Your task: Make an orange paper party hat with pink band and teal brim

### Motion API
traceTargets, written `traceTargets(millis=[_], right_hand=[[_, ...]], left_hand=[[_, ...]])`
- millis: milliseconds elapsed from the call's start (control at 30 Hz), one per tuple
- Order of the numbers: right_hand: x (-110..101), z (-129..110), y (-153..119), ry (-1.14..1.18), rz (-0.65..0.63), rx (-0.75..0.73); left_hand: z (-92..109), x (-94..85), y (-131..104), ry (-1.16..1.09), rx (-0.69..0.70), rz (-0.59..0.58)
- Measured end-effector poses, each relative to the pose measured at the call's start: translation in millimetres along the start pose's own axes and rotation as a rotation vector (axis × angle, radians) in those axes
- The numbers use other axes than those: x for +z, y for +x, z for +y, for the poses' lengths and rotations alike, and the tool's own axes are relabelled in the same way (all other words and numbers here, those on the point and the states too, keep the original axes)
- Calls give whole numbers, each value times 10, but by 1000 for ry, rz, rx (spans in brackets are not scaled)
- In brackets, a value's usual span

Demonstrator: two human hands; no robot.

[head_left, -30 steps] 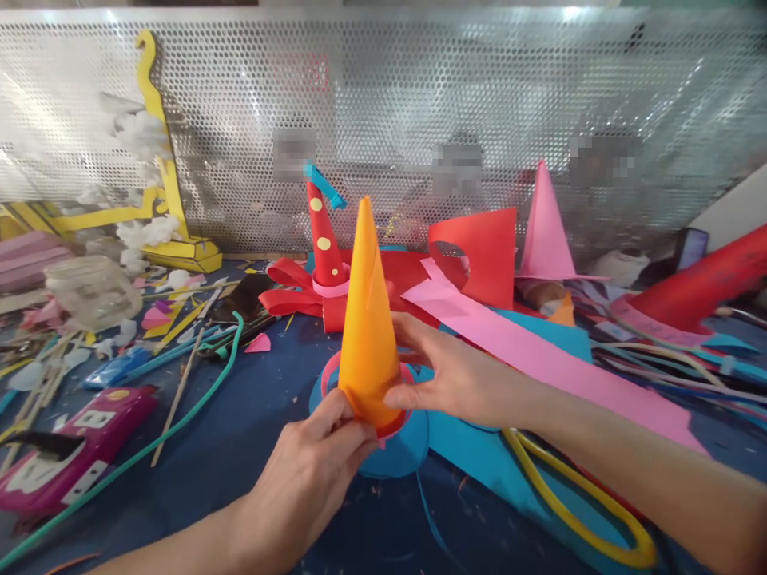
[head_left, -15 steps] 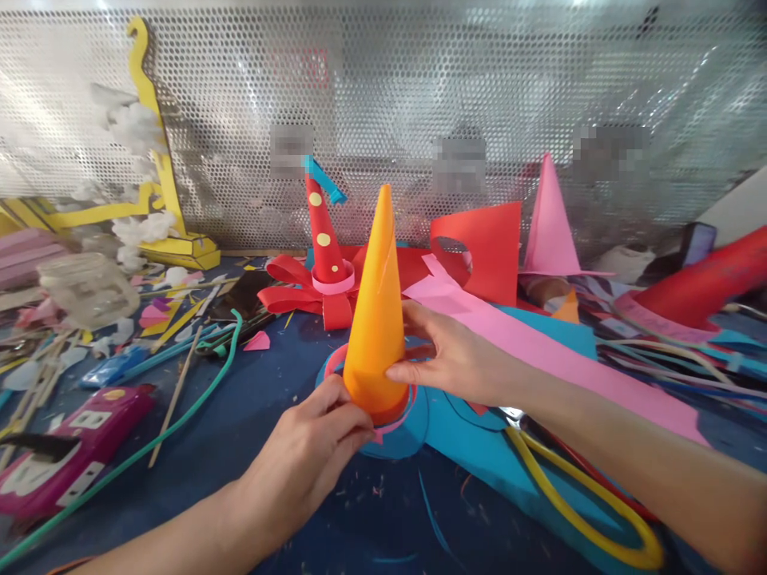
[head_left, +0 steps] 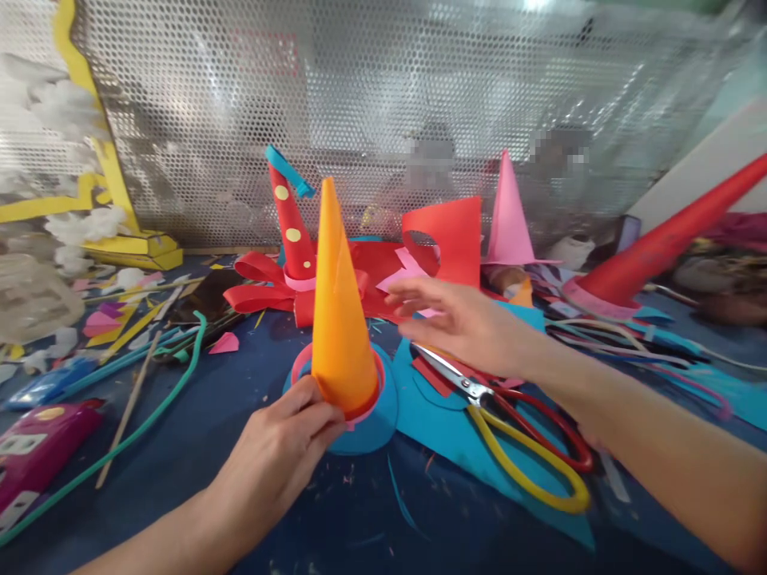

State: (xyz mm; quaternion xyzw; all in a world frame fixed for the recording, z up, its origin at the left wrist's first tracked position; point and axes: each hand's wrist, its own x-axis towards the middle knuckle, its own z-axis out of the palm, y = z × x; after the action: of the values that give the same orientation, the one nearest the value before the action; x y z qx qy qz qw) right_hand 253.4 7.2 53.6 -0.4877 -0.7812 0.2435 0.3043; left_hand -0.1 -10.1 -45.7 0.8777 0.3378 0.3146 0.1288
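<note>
The right hand [head_left: 473, 326] had come off the cone [head_left: 341, 339]; it hung half open, empty. The left hand [head_left: 279, 443] pinched the cone's bottom, mid-frame. Held on one side only, the cone could tip over the blue disc [head_left: 384, 411].

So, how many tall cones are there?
4: orange cone at the left hand, spotted red cone behind it, pink cone farther right, plain red cone tilted at far right. Others may be hidden.
</note>
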Motion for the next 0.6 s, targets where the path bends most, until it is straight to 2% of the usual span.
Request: traceTargets(millis=[100, 200, 267, 400, 500, 600], right_hand=[[-386, 10, -283, -267, 146, 104], [-702, 67, -647, -577, 76, 333], [-833, 143, -903, -683, -7, 465], [-929, 324, -1395, -717, -68, 612], [-891, 452, -1724, -741, -101, 713], [-797, 606, -1969, -785, -108, 715]], left_hand=[[1, -17, 10, 18, 57, 21], [-1, -28, -4, 42, 96, 48], [2, -31, -15, 59, 123, 70], [4, -30, -23, 84, 160, 77], [1, -26, -15, 94, 166, 91], [0, -21, -8, 99, 168, 101]])
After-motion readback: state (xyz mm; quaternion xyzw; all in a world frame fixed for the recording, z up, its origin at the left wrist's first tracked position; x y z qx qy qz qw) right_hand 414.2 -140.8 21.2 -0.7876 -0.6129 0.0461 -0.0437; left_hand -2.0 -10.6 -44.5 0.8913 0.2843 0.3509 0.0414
